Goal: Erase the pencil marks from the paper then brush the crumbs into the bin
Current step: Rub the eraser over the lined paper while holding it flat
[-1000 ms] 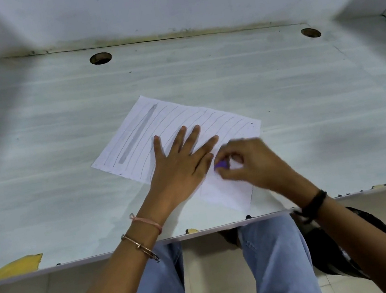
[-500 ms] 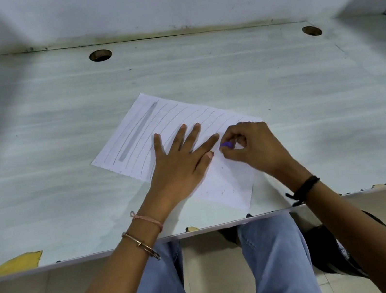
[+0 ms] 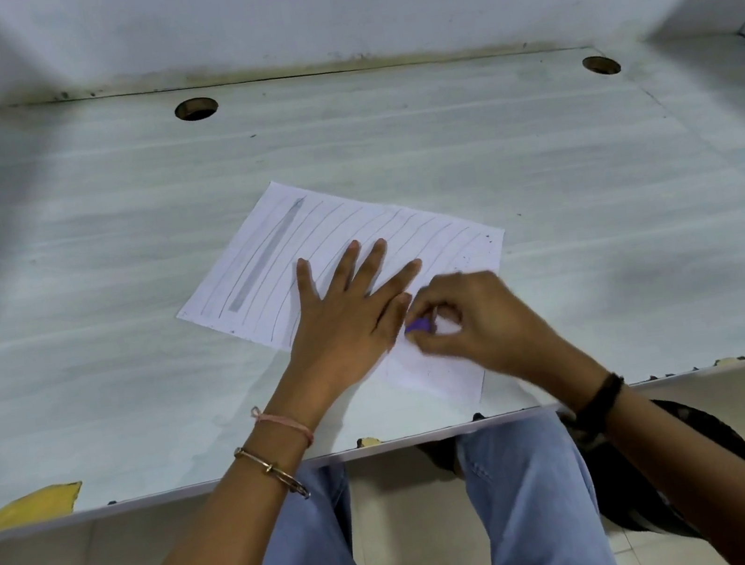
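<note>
We are sitting at a pale, streaked bench [image 3: 545,204], and the paper [image 3: 327,230] is lying at an angle on it, close to the front edge and straight ahead of us. Our left hand [image 3: 347,321] is lying flat on the sheet, fingers straight and spread, pressing it down and grasping nothing. Our right hand [image 3: 470,320] is sitting just beside it over the sheet's near right part, fingers curled, pinching a small purple eraser [image 3: 417,325] between thumb and fingertips. The eraser is pointing down at the paper next to the left thumb, but the hand is showing blurred and we cannot tell whether the eraser is touching the sheet. Pencil marks [image 3: 267,255] are showing on the far part of the paper: one thick grey band towards the left edge and thin long strokes running alongside it. Small dark specks [image 3: 489,240] are lying at the sheet's far right corner. A pink thread band [image 3: 285,422] and a metal bangle [image 3: 271,469] are circling our left wrist, and a black band [image 3: 597,402] our right. A yellow patch [image 3: 33,504] is sitting on the bench's front left edge. Our jeans [image 3: 530,502] are showing below the bench.
</note>
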Tool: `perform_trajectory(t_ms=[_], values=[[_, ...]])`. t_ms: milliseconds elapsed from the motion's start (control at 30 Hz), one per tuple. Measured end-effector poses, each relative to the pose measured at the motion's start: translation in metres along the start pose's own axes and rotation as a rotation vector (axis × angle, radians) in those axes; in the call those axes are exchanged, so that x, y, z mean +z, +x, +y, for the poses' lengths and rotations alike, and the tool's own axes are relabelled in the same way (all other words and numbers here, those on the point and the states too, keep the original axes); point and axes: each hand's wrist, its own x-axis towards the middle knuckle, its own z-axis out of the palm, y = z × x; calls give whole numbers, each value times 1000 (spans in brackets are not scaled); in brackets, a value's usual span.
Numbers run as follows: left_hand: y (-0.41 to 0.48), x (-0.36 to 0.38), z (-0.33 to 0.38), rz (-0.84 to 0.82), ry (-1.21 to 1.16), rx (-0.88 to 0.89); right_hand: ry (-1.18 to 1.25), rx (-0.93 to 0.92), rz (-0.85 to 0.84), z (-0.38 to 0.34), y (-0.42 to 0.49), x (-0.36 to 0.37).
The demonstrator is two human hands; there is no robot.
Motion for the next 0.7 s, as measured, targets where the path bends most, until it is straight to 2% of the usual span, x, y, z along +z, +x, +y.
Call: perform_trajectory(t_ms=[100,133,233,300,367,467,500,633,700], values=[[-1,1,0,12,27,20,93,-29,-193,-10,-16,3],[-1,1,0,3,19,14,75,-33,-180,-6,-13,-1],[-1,0,1,5,-19,-1,31,40,41,14,6,-10],[0,0,1,12,-10,-3,22,68,118,14,11,-8],[0,-1,0,-1,-17,-1,5,2,34,4,1,1],[-1,2,-1,22,28,30,121,-25,-215,-11,-15,4],[-1,2,-1,21,36,29,123,-22,-223,-9,-13,2],[-1,0,1,-5,-3,-5,37,58,89,15,14,-12],[-1,-3,1,-3,-4,-5,2,40,114,10,13,-6]])
